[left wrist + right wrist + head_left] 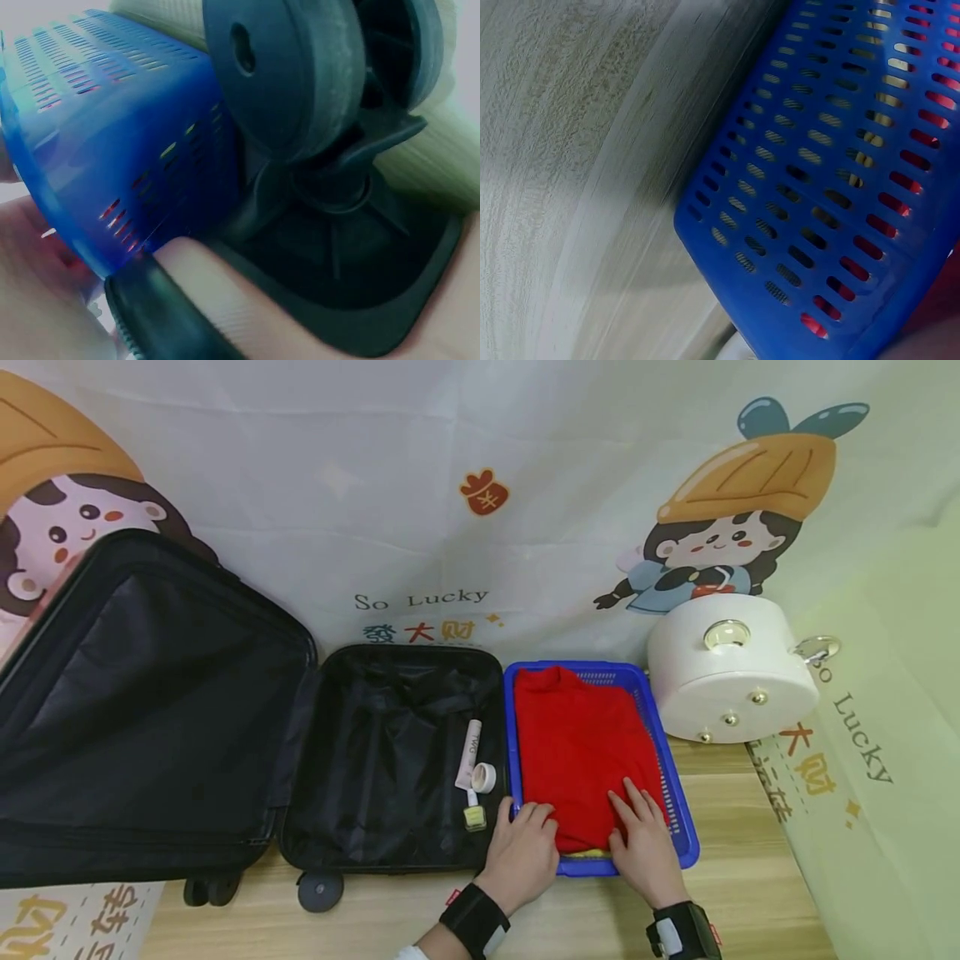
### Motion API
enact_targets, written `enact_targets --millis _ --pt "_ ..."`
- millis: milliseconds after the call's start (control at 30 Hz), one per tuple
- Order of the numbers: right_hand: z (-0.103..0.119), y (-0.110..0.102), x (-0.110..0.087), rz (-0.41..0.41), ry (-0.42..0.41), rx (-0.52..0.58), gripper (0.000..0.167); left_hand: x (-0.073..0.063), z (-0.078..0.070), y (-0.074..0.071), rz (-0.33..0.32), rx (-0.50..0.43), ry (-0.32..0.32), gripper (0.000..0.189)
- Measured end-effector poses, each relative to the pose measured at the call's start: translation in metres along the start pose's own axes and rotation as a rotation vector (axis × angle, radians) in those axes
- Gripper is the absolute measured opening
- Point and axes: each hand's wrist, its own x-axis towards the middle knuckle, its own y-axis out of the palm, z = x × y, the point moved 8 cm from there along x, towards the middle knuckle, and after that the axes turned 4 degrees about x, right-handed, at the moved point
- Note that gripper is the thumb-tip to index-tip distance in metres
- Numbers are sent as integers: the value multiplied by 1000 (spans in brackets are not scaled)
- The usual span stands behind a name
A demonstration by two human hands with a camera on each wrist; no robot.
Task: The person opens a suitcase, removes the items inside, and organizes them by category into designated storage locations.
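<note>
A folded red garment (581, 735) fills most of the blue plastic basket (684, 831). My left hand (522, 858) rests over the basket's near left corner, fingertips on the cloth and thumb by the suitcase edge. On the garment's lower right lie the extended fingers of my right hand (651, 858). Something yellow (588, 853) peeks out beneath the cloth's near edge. The right wrist view mostly shows the slotted basket wall (802, 187); that hand is nearly out of its frame. In the left wrist view, the left thumb (225, 307) lies against the black suitcase edge.
Left of the basket lies an open black suitcase (382, 777), its lid (165, 693) leaning back. Inside are a tube (469, 752), a small white jar (483, 777) and a nail polish bottle (474, 815). A white round-sided bag (727, 681) stands behind right. Suitcase wheels (320, 891) project forward.
</note>
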Motion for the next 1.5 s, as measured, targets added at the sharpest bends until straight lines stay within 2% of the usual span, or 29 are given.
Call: enact_targets --millis 200,433,500,600,767,900,1067,1200,1333,1500 --pt "0 3 1 50 23 -22 50 -2 -2 9 77 37 16 33" --pt "2 4 3 41 20 -29 47 0 -1 18 179 19 -15 46" --pt "1 6 4 42 30 -26 48 0 0 19 183 18 -14 47" --pt "0 7 5 47 50 -21 49 -1 2 17 155 8 -9 45" --pt "1 8 4 41 59 1 49 -6 7 8 68 -60 3 37" --pt "4 5 2 12 53 48 49 -17 22 -11 -73 -184 -34 27" --pt "10 -1 -7 -55 51 130 50 -42 61 -43 -313 -345 -148 27" --pt "19 -8 -20 -134 -3 172 52 -67 101 -67 -476 -386 -252 31" --pt "19 -17 -31 -178 -20 201 54 -92 133 -78 -530 -371 -330 32" --pt "2 -41 -26 -229 -9 199 54 -120 152 -81 -530 -347 -392 37"
